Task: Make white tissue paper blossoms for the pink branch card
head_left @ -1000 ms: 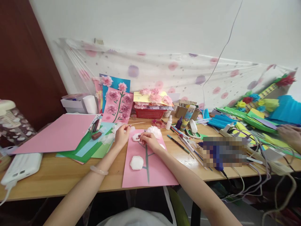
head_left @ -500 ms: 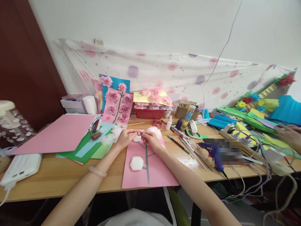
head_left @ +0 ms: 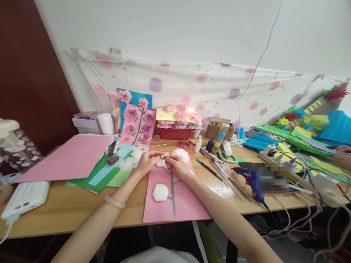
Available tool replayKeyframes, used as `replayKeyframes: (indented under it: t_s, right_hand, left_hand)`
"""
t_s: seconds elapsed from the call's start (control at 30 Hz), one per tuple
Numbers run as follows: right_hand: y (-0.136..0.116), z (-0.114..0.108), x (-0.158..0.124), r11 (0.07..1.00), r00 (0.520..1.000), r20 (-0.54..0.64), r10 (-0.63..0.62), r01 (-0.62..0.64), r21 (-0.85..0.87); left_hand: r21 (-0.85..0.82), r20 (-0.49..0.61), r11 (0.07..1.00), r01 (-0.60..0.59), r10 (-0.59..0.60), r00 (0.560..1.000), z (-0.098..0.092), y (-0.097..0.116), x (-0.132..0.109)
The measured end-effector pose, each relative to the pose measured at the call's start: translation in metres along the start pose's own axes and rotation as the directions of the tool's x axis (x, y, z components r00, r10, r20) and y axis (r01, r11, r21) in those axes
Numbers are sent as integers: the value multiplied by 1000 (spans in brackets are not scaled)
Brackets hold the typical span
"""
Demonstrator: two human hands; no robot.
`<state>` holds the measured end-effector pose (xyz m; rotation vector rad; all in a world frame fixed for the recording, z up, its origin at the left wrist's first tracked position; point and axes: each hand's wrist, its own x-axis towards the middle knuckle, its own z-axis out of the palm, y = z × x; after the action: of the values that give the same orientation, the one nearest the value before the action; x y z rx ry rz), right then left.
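Table: pink paper at near edge, painted stem down it | left hand, right hand: fingertips drawn together over its upper part, cannot tell what they pinch | white flower: beside right hand | white disc: on paper, left of stem

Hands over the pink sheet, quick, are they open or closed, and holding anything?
Left hand: closed in a pinch; can't tell if something tiny is held.
Right hand: also closed in a pinch; can't tell what, if anything, it holds.
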<state>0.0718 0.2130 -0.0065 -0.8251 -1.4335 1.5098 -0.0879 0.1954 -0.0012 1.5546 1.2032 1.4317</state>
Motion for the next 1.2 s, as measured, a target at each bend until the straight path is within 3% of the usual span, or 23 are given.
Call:
replayKeyframes:
  t_s: [0.2,0.73,1.2]
  right_hand:
    - [1,0,1,1000,1000,-9,-5,5,-3]
    - [-5,3,-2,999,999,-14,41,-42,-35]
    - [2,0,3,996,996,-24,88,-88,-10]
  left_hand:
    - [2,27,1000,3,-3,1000,2,1,0]
    - [94,-104,995,-35,45,994,1,-10,6]
    - [229,-173,973,-27,68,982,-11,-22,15]
